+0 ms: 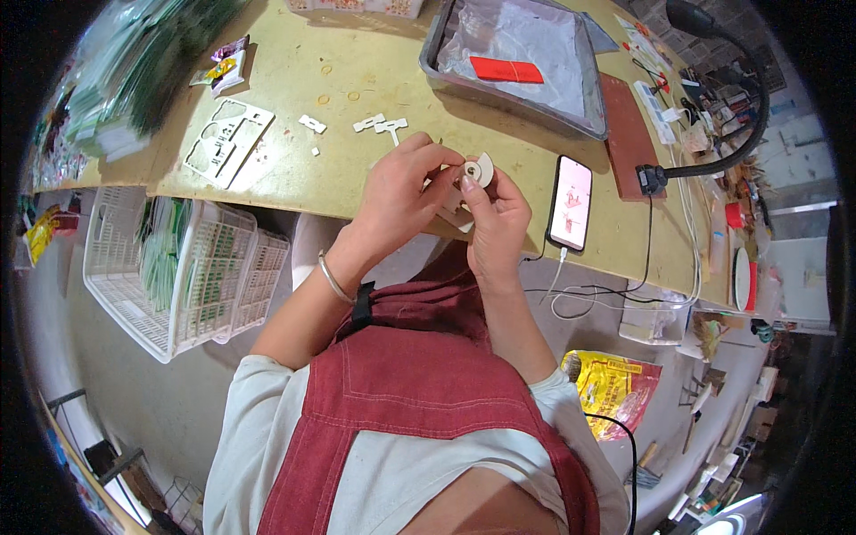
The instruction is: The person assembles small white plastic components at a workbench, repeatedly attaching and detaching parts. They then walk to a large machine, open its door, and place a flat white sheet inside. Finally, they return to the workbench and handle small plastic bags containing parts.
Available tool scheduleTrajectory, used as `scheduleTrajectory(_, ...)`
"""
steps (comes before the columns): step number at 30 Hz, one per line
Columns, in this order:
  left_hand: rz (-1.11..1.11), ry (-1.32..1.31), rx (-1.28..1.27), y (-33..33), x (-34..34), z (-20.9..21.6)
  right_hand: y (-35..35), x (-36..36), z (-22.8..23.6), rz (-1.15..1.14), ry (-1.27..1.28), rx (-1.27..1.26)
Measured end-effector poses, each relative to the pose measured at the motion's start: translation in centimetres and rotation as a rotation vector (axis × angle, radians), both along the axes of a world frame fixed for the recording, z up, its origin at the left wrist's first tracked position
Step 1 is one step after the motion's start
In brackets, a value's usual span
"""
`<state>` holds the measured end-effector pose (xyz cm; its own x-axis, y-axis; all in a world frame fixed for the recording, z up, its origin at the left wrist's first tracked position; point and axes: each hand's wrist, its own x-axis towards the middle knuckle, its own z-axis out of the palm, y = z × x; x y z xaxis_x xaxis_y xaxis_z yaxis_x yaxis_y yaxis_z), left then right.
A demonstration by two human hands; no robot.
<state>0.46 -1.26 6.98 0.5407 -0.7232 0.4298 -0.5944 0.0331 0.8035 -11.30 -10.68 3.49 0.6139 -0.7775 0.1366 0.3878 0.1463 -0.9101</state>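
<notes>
Both hands are up over the near edge of the yellowish table, working one small white round piece with a hole in it. Piece is off the tabletop, between the fingertips.

Left hand: thumb and index pinched together at the piece's left side; the remaining fingers curl in, partly hidden. Right hand: thumb pressed on the piece's lower face, fingers bent behind it — firm hold. More white flat stuff shows below, between the hands; shape mostly hidden.

Left of the hands: white cut-out sheet lying flat, slots open in it. Loose white pieces lie between sheet and hands, a tiny white square near them. Thin tan rings farther back; small wrapped packets at back left.

Right: phone, screen lit, white cable plugged into its near end. Grey tray behind the hands, plastic-lined, red packet inside. Flexible-neck lamp off to the right. White basket below the table, left — green items inside.
</notes>
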Motion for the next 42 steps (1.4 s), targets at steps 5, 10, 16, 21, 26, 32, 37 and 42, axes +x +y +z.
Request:
scheduleTrajectory(5, 0.02, -0.029, -0.016, -0.03, -0.02, 0.02, 0.34, -0.01, 0.46, 0.022, 0.015, 0.045)
scheduleTrajectory(10, 0.051, -0.053, -0.012, 0.29, -0.07, -0.02, 0.4, 0.06, 0.14, 0.074, -0.027, 0.123)
scheduleTrajectory(16, 0.067, -0.059, -0.021, 0.53, 0.01, -0.26, 0.33, -0.14, 0.16, 0.122, -0.043, 0.201)
scheduleTrajectory(21, 0.076, -0.051, -0.031, 0.56, -0.1, -0.29, 0.43, 0.08, 0.14, 0.1, -0.051, 0.139)
scheduleTrajectory(26, 0.062, -0.022, -0.026, 0.59, -0.05, -0.33, 0.42, 0.13, 0.0, 0.071, -0.023, 0.092)
scheduleTrajectory(32, 0.048, -0.06, -0.041, 0.55, -0.06, -0.11, 0.11, 0.02, -0.25, 0.088, -0.031, 0.092)
scheduleTrajectory(37, 0.053, -0.04, -0.014, 0.64, -0.21, -0.22, 0.18, -0.12, -0.03, 0.093, -0.019, 0.103)
scheduleTrajectory(42, 0.051, -0.044, -0.036, 0.61, -0.19, -0.39, 0.33, -0.05, -0.19, 0.079, -0.02, 0.134)
